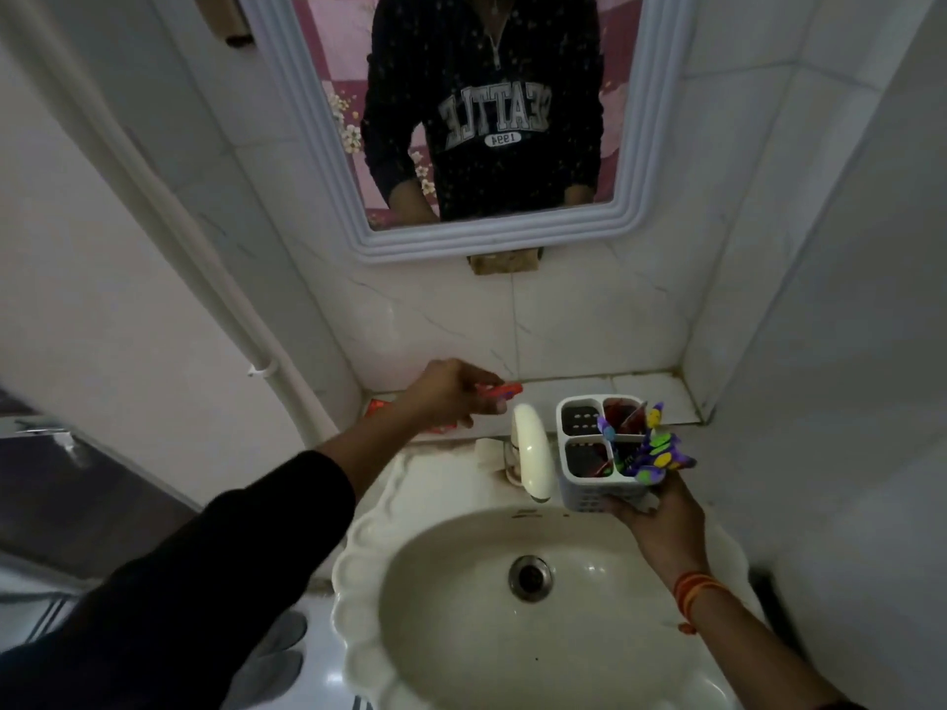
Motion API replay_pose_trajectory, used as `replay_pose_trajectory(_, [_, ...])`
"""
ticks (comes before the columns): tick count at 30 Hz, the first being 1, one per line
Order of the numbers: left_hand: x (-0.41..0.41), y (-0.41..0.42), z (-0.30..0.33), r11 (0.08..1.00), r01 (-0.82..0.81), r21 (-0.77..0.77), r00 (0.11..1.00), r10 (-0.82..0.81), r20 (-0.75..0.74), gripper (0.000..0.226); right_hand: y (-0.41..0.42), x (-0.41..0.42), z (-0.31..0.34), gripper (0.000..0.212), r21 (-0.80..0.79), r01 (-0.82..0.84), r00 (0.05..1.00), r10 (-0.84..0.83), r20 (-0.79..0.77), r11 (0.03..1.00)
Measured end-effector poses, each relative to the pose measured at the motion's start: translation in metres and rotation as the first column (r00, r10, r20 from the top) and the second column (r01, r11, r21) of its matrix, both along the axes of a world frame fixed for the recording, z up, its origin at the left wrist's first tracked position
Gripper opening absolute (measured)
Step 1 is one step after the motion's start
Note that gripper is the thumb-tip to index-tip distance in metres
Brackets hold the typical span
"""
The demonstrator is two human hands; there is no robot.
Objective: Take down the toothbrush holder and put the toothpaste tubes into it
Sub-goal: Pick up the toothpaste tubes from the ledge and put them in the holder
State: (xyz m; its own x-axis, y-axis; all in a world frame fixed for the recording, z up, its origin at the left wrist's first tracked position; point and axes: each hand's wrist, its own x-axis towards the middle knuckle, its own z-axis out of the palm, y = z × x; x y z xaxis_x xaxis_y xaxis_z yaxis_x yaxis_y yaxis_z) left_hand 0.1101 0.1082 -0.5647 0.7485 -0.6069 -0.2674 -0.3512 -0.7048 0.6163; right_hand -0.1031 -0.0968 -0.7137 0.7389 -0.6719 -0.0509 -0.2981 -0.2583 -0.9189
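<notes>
Above the sink (358, 607), my right hand (648, 520) cups the toothbrush holder (594, 484); my left hand (443, 392) fingers pinch a toothpaste tube (505, 389).

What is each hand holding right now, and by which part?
The right hand cups the toothbrush holder from underneath its base. The left hand pinches a red toothpaste tube by one end.

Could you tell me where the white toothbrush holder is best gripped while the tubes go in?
Probably as the right hand does now: under the base of the toothbrush holder, from its near right corner. That leaves the four open compartments on top free and keeps it upright.
</notes>
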Motion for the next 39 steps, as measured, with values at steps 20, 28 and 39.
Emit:
replay_pose_trajectory(20, [-0.053,-0.103,0.062,0.886,0.341,0.315,0.906,-0.399,0.140,0.028,0.001,-0.004,0.000,0.065,0.046,-0.018,0.999,0.016,0.047,0.999])
replay_pose_trajectory(28, [0.023,-0.025,-0.014,0.810,0.153,0.566,0.904,-0.347,0.252,0.035,0.003,0.001,0.000,0.072,0.048,-0.029,0.998,0.026,0.050,0.998])
replay_pose_trajectory(39, [0.062,0.024,-0.114,0.671,0.059,0.739,0.821,-0.454,0.347,0.030,0.004,0.005,-0.003,0.067,-0.017,-0.026,0.998,0.027,0.052,1.000])
